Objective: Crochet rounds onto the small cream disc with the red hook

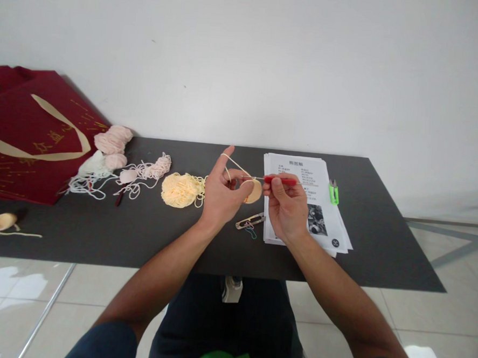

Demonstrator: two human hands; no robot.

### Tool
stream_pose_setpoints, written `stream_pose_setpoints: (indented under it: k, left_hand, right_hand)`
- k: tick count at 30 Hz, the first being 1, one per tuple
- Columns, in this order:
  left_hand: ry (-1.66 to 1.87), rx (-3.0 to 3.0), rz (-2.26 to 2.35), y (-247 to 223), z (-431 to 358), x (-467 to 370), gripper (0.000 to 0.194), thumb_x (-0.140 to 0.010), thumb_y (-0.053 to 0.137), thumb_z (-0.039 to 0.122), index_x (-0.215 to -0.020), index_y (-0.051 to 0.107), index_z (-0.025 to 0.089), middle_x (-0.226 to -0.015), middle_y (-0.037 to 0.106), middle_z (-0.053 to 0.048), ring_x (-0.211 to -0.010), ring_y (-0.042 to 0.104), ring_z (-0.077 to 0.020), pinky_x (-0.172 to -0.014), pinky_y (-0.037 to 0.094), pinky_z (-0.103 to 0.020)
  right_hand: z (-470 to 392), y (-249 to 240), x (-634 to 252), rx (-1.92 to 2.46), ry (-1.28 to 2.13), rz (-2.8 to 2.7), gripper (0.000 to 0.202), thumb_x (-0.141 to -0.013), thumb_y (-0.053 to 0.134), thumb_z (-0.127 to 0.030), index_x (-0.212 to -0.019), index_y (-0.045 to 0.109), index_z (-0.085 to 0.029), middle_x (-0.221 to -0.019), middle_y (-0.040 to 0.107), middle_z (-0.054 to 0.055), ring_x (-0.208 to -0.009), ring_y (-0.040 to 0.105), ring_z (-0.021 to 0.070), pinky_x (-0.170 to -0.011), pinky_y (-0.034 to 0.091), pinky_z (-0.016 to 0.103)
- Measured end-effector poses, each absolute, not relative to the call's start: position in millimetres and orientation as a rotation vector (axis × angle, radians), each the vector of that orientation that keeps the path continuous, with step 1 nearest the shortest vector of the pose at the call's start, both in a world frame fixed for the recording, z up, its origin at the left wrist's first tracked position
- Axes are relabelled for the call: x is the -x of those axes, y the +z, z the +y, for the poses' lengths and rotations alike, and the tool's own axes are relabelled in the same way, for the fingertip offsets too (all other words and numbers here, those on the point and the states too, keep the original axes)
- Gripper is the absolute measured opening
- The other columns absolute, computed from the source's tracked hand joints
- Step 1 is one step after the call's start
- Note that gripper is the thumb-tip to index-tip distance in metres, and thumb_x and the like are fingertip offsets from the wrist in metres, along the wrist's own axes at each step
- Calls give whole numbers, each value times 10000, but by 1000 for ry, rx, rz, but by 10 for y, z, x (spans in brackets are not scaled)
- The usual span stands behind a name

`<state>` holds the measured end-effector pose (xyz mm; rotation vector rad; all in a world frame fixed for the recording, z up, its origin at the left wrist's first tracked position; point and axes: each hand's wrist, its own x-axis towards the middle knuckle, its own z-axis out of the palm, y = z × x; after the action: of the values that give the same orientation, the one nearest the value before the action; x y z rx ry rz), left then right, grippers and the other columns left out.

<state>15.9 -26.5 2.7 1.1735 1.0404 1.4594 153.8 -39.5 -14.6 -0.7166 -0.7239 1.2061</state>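
Between thumb and fingers, my left hand [224,194] pinches a small round yellow crochet piece [254,192]. Its index finger points up with a strand of yellow yarn [237,162] looped over it, running down to the piece. My right hand [288,206] is closed on the red handle of a crochet hook [280,180]. The hook's thin metal shaft points left and meets the top edge of the crochet piece. A ball of yellow yarn [180,190] lies just left of my left hand on the dark table [146,243].
Printed sheets [329,227] lie under my right hand, with green thread snips [333,192] on their right. Metal snips [250,221] lie between my forearms. Pink yarn [114,139], white yarn [94,165] and a red bag [35,134] are on the left, near a small cream crochet piece [3,222].
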Motion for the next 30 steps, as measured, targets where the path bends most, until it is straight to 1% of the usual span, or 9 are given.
stream_pose_setpoints:
  k: [5, 9, 12, 15, 18, 23, 26, 30]
  left_hand:
    - [1479, -1193, 1049, 36, -255, -158, 858, -733, 777, 158, -1533, 468, 197, -775, 731, 40, -611, 571, -91, -604, 460, -225]
    - [1487, -1181, 1055, 38, -244, -155, 845, -735, 769, 151, -1523, 464, 174, -776, 732, 35, -588, 554, -88, -567, 442, -224]
    - [1506, -1166, 1037, 26, -238, -148, 826, -739, 775, 160, -1509, 477, 177, -787, 733, 30, -610, 572, -93, -586, 460, -230]
    - [1514, -1153, 1026, 12, -234, -146, 803, -743, 781, 177, -1493, 493, 188, -792, 733, 32, -626, 583, -94, -604, 471, -232]
    - [1509, -1135, 1029, 10, -236, -151, 784, -741, 784, 188, -1476, 511, 200, -794, 731, 36, -617, 582, -91, -601, 471, -231]
    - [1513, -1105, 1029, 25, -246, -154, 770, -731, 799, 193, -1453, 531, 201, -794, 728, 38, -605, 574, -86, -605, 470, -231]
    - [1529, -1111, 1047, 35, -256, -149, 748, -737, 799, 194, -1441, 549, 209, -802, 728, 36, -611, 577, -89, -620, 476, -235]
    - [1559, -1122, 1105, 39, -269, -148, 713, -735, 801, 194, -1412, 581, 216, -803, 735, 33, -636, 611, -103, -643, 490, -241]
  right_hand:
    - [-386, -136, -1596, 673, 1126, -759, 214, -785, 880, -291, -855, 682, -251, -874, 755, -36, -681, 652, 70, -614, 548, 193]
    - [-381, -128, -1633, 677, 1025, -829, 242, -793, 876, -324, -865, 652, -263, -867, 731, -38, -646, 620, 75, -579, 513, 214]
    - [-380, -121, -1640, 688, 968, -858, 250, -793, 874, -338, -866, 646, -267, -851, 724, -34, -631, 605, 84, -563, 494, 231]
    - [-384, -120, -1637, 683, 932, -875, 235, -797, 869, -319, -866, 651, -264, -848, 731, -33, -626, 607, 85, -561, 487, 235]
    - [-392, -132, -1634, 668, 916, -885, 220, -804, 862, -292, -877, 656, -258, -866, 743, -31, -632, 625, 81, -568, 494, 230]
    - [-413, -172, -1626, 734, 843, -919, 217, -816, 849, -318, -897, 654, -266, -889, 751, -26, -647, 651, 93, -569, 522, 242]
    - [-439, -192, -1604, 771, 771, -952, 190, -828, 839, -311, -905, 668, -276, -903, 763, -15, -663, 679, 110, -567, 552, 262]
    - [-492, -200, -1557, 780, 681, -996, 152, -834, 831, -259, -911, 702, -276, -927, 786, 0, -690, 726, 142, -566, 606, 305]
